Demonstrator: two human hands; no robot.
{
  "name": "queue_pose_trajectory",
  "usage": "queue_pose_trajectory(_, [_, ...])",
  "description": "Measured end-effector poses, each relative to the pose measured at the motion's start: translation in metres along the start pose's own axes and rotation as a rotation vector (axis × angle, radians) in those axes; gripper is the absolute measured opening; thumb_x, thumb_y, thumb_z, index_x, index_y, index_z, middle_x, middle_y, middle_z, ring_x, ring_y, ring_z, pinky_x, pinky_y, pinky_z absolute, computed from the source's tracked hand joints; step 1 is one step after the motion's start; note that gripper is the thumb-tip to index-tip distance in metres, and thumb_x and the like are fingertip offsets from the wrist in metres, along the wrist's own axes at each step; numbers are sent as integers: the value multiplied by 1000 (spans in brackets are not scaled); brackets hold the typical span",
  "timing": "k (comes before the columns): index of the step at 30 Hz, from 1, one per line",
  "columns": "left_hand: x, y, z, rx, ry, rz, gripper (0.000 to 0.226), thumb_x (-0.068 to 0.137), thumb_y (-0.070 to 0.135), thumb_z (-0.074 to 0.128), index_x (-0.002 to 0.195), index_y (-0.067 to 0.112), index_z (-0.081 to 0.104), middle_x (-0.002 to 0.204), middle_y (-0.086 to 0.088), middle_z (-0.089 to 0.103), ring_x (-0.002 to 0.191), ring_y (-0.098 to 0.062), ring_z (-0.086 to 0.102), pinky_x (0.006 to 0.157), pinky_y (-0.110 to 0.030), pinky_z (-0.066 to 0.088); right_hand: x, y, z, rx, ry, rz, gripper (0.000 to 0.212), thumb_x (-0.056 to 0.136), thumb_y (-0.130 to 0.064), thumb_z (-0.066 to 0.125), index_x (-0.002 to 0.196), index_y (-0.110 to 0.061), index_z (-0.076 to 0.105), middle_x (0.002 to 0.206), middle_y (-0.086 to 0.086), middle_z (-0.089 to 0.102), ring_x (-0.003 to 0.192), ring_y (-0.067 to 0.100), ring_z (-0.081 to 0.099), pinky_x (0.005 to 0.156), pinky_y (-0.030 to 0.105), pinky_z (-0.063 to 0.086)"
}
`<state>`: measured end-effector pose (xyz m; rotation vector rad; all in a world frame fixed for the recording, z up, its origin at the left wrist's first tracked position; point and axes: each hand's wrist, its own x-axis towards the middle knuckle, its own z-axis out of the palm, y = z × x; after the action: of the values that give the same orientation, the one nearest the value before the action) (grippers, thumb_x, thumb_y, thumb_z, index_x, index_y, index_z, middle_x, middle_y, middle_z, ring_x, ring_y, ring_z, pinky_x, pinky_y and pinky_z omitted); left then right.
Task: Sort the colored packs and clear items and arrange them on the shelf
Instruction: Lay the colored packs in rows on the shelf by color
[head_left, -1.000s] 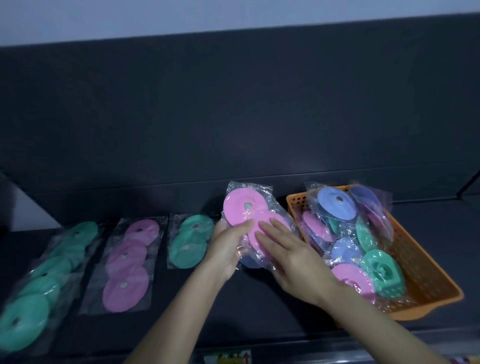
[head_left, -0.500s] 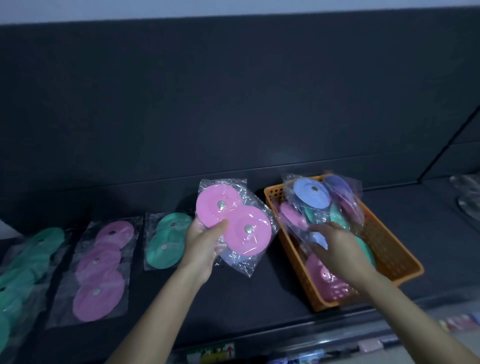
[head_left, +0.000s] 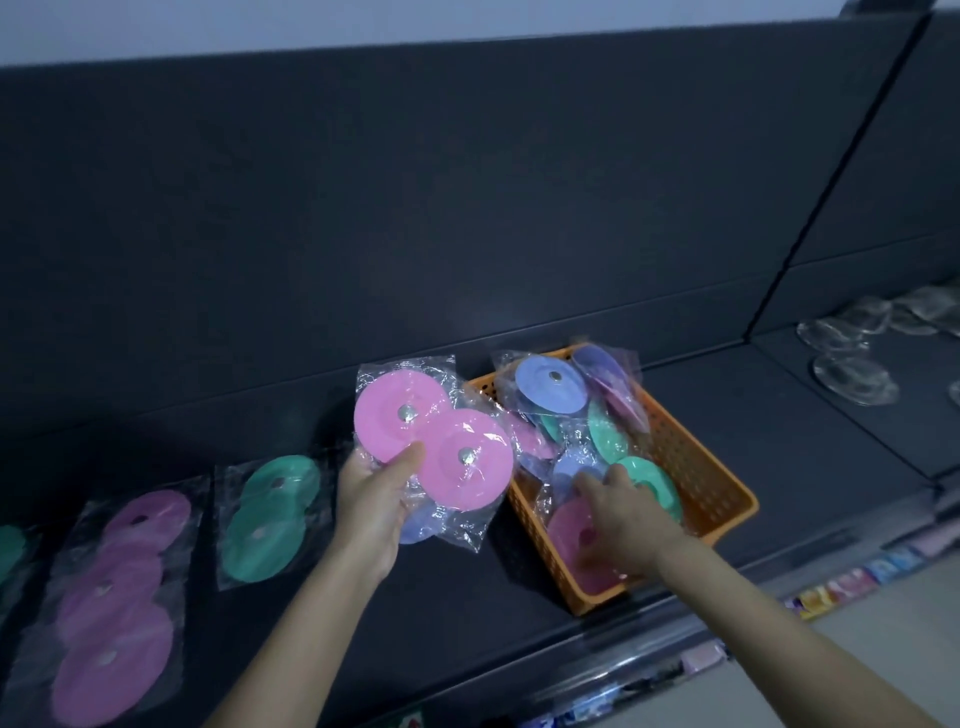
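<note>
My left hand (head_left: 371, 506) holds a clear pack of pink discs (head_left: 431, 444) above the dark shelf (head_left: 467, 597), thumb on top; a blue disc shows behind it. My right hand (head_left: 621, 519) reaches into the orange basket (head_left: 701, 467), fingers spread over the packs of blue, green and pink discs (head_left: 558, 387) piled there; I cannot tell whether it grips one. On the shelf to the left lie a green pack (head_left: 270, 514) and a purple-pink pack (head_left: 119, 597).
Clear glass items (head_left: 852, 374) sit on the neighbouring shelf section at the right. Another green pack (head_left: 8, 551) shows at the far left edge. Price labels (head_left: 852, 582) line the shelf's front rail. A dark back panel rises behind the shelf.
My right hand let go of the pink pack and moved right, down into the basket. My left hand keeps the pink pack. The view has swung to the right.
</note>
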<state>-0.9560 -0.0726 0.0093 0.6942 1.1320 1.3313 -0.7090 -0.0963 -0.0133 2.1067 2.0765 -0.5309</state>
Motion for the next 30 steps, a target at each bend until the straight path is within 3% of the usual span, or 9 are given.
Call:
queue_pose_trajectory(3, [1,-1,-2,4,5,9,29,86,3,64,107,22,63,104,-4,73,92,-20,70,58,-29,56,1,0,0,25,35,-3,47,73,-32,66,113,-20,45,110,7,57,100,29,56,83,36,50])
queue_pose_trajectory(7, [1,2,-8,9,5,50,30,86,2,62,110,20,63,105,-6,72,94,-22,69,62,-30,57,7,5,-17,-25,166,-4,22,77,-27,66,96,-20,58,105,3,52,103,26,49,87,39,48])
queue_pose_trajectory(9, [1,4,-12,17,14,74,29,87,1,62,111,17,63,105,-7,72,95,-23,69,64,-31,57,7,7,-29,62,201,-63,11,79,-22,65,80,-18,54,91,3,56,93,27,55,74,37,49])
queue_pose_trajectory(11, [1,4,-16,43,48,93,28,86,2,62,109,19,64,103,-4,73,95,-23,69,67,-35,57,6,6,-38,173,273,-95,21,82,-17,60,70,-17,44,69,0,55,70,26,57,53,33,39])
queue_pose_trajectory(14, [2,5,-26,98,111,133,27,86,4,63,102,25,66,103,-1,73,98,-23,68,82,-44,54,-2,-5,-51,468,534,-97,23,88,-15,58,71,-19,42,63,-5,54,57,14,52,50,33,40])
queue_pose_trajectory(17, [3,9,-38,118,178,181,31,85,2,63,104,26,66,106,0,72,101,-21,66,88,-44,51,-11,-31,-60,799,808,-157,12,89,-15,62,88,-24,54,77,-20,59,70,-3,57,60,18,47])
queue_pose_trajectory(20, [5,14,-51,112,223,224,32,84,-1,62,95,28,70,100,2,73,94,-20,67,82,-41,52,-6,-63,-47,942,582,-178,9,89,-9,58,90,-8,67,79,2,69,72,19,64,64,33,52])
queue_pose_trajectory(23, [4,15,-61,125,252,230,29,73,8,68,91,31,71,92,3,72,89,-20,65,77,-38,52,2,-88,-21,837,273,-202,17,91,-7,50,76,-11,55,72,5,61,65,17,54,56,22,37])
queue_pose_trajectory(30, [3,11,-69,110,281,202,31,70,9,68,94,28,68,99,0,71,91,-20,66,77,-38,53,17,-86,-14,673,273,-128,15,91,-9,45,81,-19,42,84,5,59,79,25,55,63,27,32])
